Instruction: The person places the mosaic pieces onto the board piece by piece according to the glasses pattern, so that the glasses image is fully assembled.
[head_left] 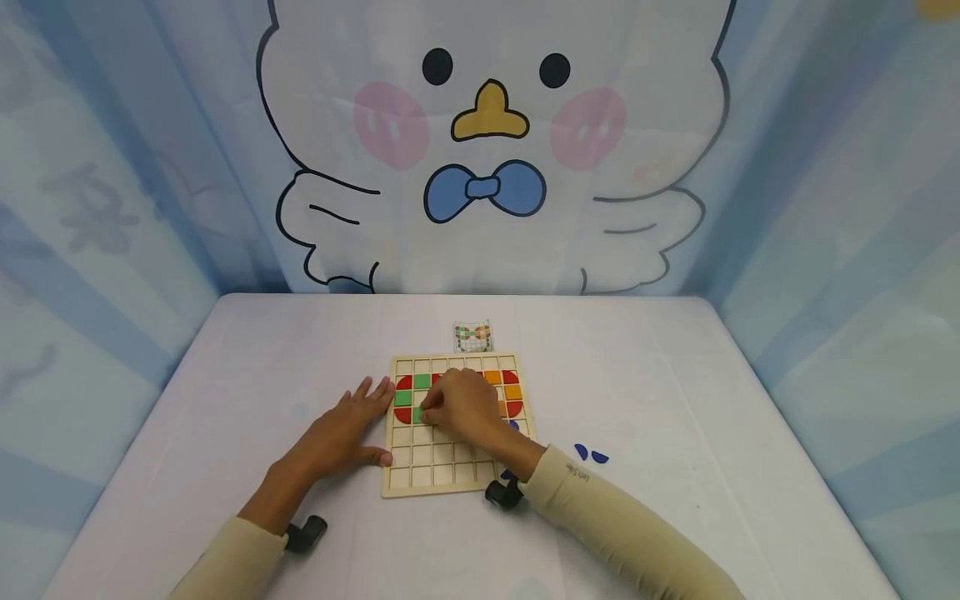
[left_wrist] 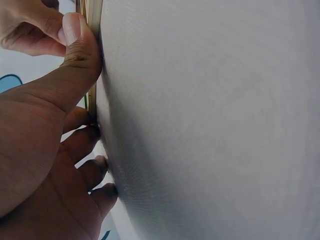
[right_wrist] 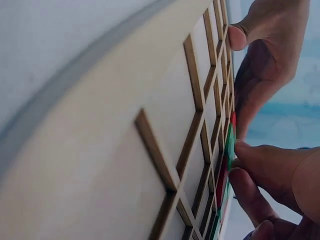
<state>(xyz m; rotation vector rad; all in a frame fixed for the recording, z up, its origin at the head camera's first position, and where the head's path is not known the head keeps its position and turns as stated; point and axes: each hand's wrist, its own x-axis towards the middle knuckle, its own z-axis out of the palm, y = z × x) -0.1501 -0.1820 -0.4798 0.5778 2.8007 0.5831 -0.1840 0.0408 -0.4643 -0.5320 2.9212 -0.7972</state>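
A wooden grid board (head_left: 408, 492) lies on the table with red, green and orange tiles in its upper rows. My left hand (head_left: 341, 433) rests along its left edge, fingers spread and straight, the thumb (left_wrist: 80, 50) at the board's side in the left wrist view. Over the board, my right hand (head_left: 468, 404) pinches with thumb and index finger at a green tile (right_wrist: 230, 145) in the lower tiled row. A red quarter-round tile (head_left: 402, 415) sits left of it. My right hand hides the middle of the pattern.
Two blue half-round pieces (head_left: 599, 457) lie on the white table right of the board. Further blue pieces show by my right forearm. A small pattern card (head_left: 472, 336) lies behind the board. A printed curtain (head_left: 487, 250) stands at the back.
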